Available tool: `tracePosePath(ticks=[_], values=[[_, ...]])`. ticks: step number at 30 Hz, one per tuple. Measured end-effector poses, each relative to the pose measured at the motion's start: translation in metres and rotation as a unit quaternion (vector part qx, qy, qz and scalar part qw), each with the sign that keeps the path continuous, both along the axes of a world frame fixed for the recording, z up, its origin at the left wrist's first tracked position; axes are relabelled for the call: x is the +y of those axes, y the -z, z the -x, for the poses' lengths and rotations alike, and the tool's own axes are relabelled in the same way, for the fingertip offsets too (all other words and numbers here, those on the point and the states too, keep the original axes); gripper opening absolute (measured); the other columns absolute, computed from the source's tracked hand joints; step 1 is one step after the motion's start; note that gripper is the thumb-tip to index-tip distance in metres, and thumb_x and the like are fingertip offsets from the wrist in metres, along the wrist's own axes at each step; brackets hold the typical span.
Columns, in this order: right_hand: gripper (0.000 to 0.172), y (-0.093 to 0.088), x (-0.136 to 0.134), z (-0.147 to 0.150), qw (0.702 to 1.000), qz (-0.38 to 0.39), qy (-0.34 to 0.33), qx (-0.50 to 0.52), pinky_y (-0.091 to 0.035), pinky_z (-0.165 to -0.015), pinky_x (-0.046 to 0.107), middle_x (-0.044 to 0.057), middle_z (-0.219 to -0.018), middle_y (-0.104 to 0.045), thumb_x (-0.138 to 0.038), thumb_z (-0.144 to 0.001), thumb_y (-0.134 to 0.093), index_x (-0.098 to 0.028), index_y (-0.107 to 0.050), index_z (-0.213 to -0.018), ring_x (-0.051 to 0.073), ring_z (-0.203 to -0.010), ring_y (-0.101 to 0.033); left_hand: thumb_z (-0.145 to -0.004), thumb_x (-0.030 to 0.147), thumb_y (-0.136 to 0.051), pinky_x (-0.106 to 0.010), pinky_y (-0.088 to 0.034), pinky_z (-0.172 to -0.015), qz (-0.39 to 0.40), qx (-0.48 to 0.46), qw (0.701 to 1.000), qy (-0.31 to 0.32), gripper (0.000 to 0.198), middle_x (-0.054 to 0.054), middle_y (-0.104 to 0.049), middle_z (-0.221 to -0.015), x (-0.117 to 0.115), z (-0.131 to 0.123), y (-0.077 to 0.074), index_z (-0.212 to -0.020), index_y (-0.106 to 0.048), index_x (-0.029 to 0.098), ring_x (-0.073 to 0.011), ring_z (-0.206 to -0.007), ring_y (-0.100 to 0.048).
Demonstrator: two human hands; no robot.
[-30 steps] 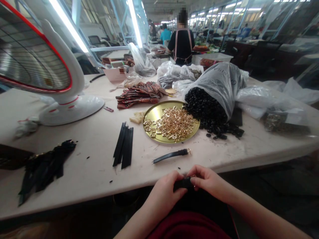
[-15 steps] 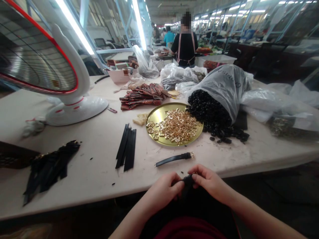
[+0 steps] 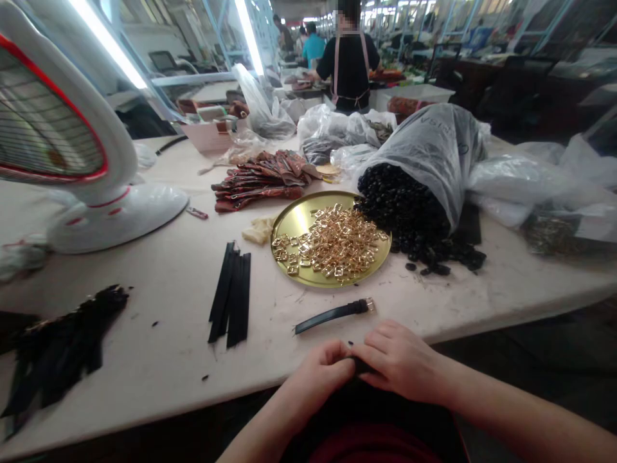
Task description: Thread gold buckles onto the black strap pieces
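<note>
At the table's front edge, my left hand (image 3: 324, 368) is closed, thumb and fingers pinching a black strap (image 3: 361, 366). My right hand (image 3: 396, 355) meets it from the other side, back of the hand upward, its fingers bent over the same strap. Most of this strap is hidden by the fingers and dark clothing. Just beyond my hands lies a finished-looking black strap with a gold buckle (image 3: 332, 315). Several flat black strips (image 3: 231, 296) rest to the left. Behind, a round gold tray (image 3: 296, 215) bears a heap of small gold buckles (image 3: 344, 241).
Small black pieces (image 3: 402, 199) spill from a translucent plastic bag (image 3: 441, 141) at right. A bundle of black straps (image 3: 62, 354) lies at left, near a white fan (image 3: 116, 215). Reddish-brown pieces (image 3: 265, 180) sit behind the tray. A person (image 3: 348, 71) stands farther back.
My right hand has rolled over, and its fingers have moved left, closer to my left hand, covering more of the strap. The view has shifted slightly.
</note>
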State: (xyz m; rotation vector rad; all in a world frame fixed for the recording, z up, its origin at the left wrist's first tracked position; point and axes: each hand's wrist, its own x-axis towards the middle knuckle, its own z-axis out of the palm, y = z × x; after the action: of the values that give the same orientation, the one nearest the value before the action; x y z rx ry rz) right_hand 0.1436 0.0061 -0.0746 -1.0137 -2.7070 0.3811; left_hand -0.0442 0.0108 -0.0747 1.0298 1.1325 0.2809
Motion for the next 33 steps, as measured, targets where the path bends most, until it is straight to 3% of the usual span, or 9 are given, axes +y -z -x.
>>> tracePosePath(ticks=[4, 9, 15, 20, 23, 26, 27, 29, 33], values=[[0.022, 0.009, 0.008, -0.002, 0.999, -0.031, 0.011, -0.006, -0.036, -0.064, 0.032, 0.005, -0.074, -0.059, -0.036, -0.08, -0.051, -0.017, -0.058, -0.089, 0.02, -0.068, -0.05, -0.069, 0.026, -0.052, -0.02, -0.029, -0.05, -0.042, 0.025, 0.998, 0.024, 0.01, 0.006, -0.047, -0.057, 0.01, 0.003, 0.003, -0.068, -0.054, 0.016, -0.0084, -0.053, -0.039], [0.031, 0.009, 0.011, 0.0, 0.998, -0.005, 0.05, 0.038, -0.038, -0.075, 0.034, 0.007, -0.09, -0.062, -0.033, -0.082, -0.05, -0.016, -0.053, -0.107, 0.021, -0.081, -0.052, -0.072, 0.024, -0.048, -0.022, -0.038, -0.063, -0.156, 0.05, 0.986, 0.042, 0.012, 0.003, -0.057, -0.069, 0.02, -0.006, 0.004, -0.07, -0.057, 0.016, -0.0134, -0.068, -0.051], [0.028, 0.018, 0.018, -0.001, 0.999, -0.042, 0.016, 0.016, -0.04, -0.069, 0.035, 0.006, -0.08, -0.062, -0.032, -0.085, -0.045, -0.016, -0.055, -0.106, 0.02, -0.073, -0.053, -0.075, 0.022, -0.045, -0.025, -0.042, -0.066, -0.195, 0.078, 0.975, 0.079, 0.017, -0.001, -0.065, -0.077, 0.025, -0.011, 0.012, -0.076, -0.061, 0.018, -0.0179, -0.074, -0.058], [0.026, 0.035, 0.03, -0.011, 0.991, -0.124, 0.036, 0.028, -0.04, -0.083, 0.039, 0.009, -0.096, -0.065, -0.026, -0.085, -0.049, -0.018, -0.057, -0.107, 0.022, -0.089, -0.055, -0.083, 0.026, -0.04, -0.027, -0.042, -0.078, -0.304, 0.126, 0.94, 0.085, 0.028, -0.003, -0.066, -0.098, 0.023, -0.004, -0.004, -0.1, -0.062, 0.024, -0.0199, -0.087, -0.06], [0.03, 0.052, 0.037, -0.016, 0.981, -0.182, 0.063, 0.034, -0.038, -0.089, 0.042, 0.01, -0.111, -0.062, -0.028, -0.083, -0.053, -0.021, -0.057, -0.111, 0.026, -0.102, -0.053, -0.084, 0.037, -0.042, -0.027, -0.042, -0.081, -0.374, 0.211, 0.9, 0.078, 0.031, -0.004, -0.063, -0.105, 0.036, 0.021, -0.018, -0.107, -0.059, 0.026, -0.0198, -0.093, -0.058], [0.04, 0.065, 0.042, -0.017, 0.978, -0.191, 0.073, 0.026, -0.038, -0.09, 0.043, 0.012, -0.119, -0.058, -0.035, -0.081, -0.055, -0.019, -0.054, -0.118, 0.028, -0.106, -0.051, -0.086, 0.038, -0.039, -0.024, -0.039, -0.084, -0.387, 0.381, 0.839, 0.02, 0.029, -0.003, -0.061, -0.106, 0.066, 0.065, -0.023, -0.101, -0.06, 0.026, -0.0165, -0.095, -0.057], [0.044, 0.067, 0.043, -0.016, 0.978, -0.191, 0.076, 0.022, -0.038, -0.09, 0.043, 0.012, -0.12, -0.057, -0.038, -0.08, -0.055, -0.018, -0.052, -0.12, 0.028, -0.106, -0.051, -0.085, 0.038, -0.039, -0.023, -0.039, -0.083, -0.361, 0.459, 0.811, -0.015, 0.027, -0.002, -0.061, -0.106, 0.078, 0.081, -0.022, -0.098, -0.06, 0.026, -0.0157, -0.093, -0.057], [0.05, 0.068, 0.043, -0.015, 0.978, -0.189, 0.082, 0.019, -0.039, -0.09, 0.043, 0.012, -0.121, -0.056, -0.042, -0.08, -0.054, -0.017, -0.05, -0.123, 0.028, -0.107, -0.051, -0.084, 0.04, -0.04, -0.03, -0.04, -0.079, -0.333, 0.524, 0.781, -0.066, 0.031, -0.01, -0.061, -0.103, 0.1, 0.109, -0.016, -0.097, -0.059, 0.019, -0.0217, -0.093, -0.057], [0.056, 0.065, 0.04, -0.015, 0.977, -0.19, 0.087, 0.031, -0.039, -0.091, 0.043, 0.012, -0.12, -0.057, -0.048, -0.078, -0.054, -0.017, -0.048, -0.124, 0.028, -0.107, -0.051, -0.074, 0.042, -0.054, -0.032, -0.041, -0.066, -0.29, 0.562, 0.765, -0.122, 0.031, -0.014, -0.064, -0.089, 0.125, 0.14, 0.0, -0.088, -0.057, 0.015, -0.0268, -0.084, -0.06]])
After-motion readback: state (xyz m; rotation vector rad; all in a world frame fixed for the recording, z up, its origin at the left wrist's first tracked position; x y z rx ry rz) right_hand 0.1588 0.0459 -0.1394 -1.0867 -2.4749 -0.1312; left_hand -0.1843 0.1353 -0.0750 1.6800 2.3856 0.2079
